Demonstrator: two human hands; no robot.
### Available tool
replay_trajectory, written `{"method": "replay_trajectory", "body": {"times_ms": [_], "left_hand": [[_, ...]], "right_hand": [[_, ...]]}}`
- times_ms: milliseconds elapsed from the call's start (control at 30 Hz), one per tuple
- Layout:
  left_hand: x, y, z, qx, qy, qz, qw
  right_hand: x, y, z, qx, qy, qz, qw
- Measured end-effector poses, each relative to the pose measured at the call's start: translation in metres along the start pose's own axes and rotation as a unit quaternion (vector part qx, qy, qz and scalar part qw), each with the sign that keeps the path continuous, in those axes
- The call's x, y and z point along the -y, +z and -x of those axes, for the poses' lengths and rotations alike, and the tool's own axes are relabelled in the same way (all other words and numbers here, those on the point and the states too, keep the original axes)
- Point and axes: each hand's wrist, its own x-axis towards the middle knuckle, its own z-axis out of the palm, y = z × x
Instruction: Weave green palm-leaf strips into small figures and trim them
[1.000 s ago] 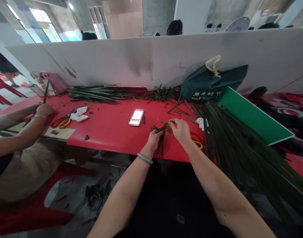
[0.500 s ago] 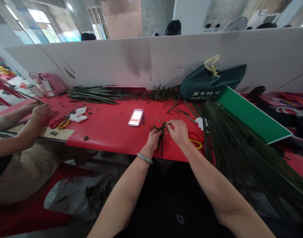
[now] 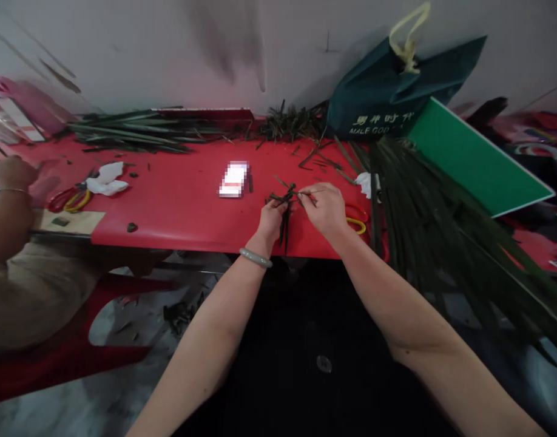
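Note:
Both of my hands work at the near edge of the red table [image 3: 182, 212]. My left hand [image 3: 270, 220], with a pale bangle on its wrist, is closed round a small bundle of dark green leaf strips [image 3: 285, 209] whose ends hang down over the edge. My right hand [image 3: 323, 207] pinches a thin strip at the top of that same bundle. Red and yellow scissors [image 3: 357, 220] lie just right of my right hand.
A large heap of long green leaves [image 3: 433, 218] spreads to the right beside a green board [image 3: 469, 159] and a dark green bag [image 3: 388, 97]. More leaves [image 3: 137, 128] lie at the back. A small packet [image 3: 233, 179] is mid-table. Another person's hand [image 3: 12, 173] is at the left near scissors [image 3: 71, 199] and white tissue [image 3: 106, 179].
The camera has tilted down and closer, so the partition top has left the view. My hands stay on the leaf bundle. The other person's hand has shifted slightly.

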Motion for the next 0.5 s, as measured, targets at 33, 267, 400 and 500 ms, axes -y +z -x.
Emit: {"method": "replay_trajectory", "body": {"times_ms": [33,267,400,500], "left_hand": [[-0.001,0.001,0.001,0.007,0.0,-0.001,1.0],[-0.009,0.007,0.009,0.001,0.014,0.01,1.0],[-0.012,0.008,0.008,-0.02,-0.012,-0.028,0.999],[-0.013,0.008,0.006,-0.031,-0.032,-0.046,0.998]], "right_hand": [[0.001,0.0,0.003,0.003,0.001,-0.003,1.0],[0.014,0.013,0.025,0.052,-0.01,-0.059,0.997],[0.016,0.02,0.034,0.111,0.013,-0.088,0.99],[0.016,0.025,0.038,0.137,0.054,-0.151,0.977]]}}
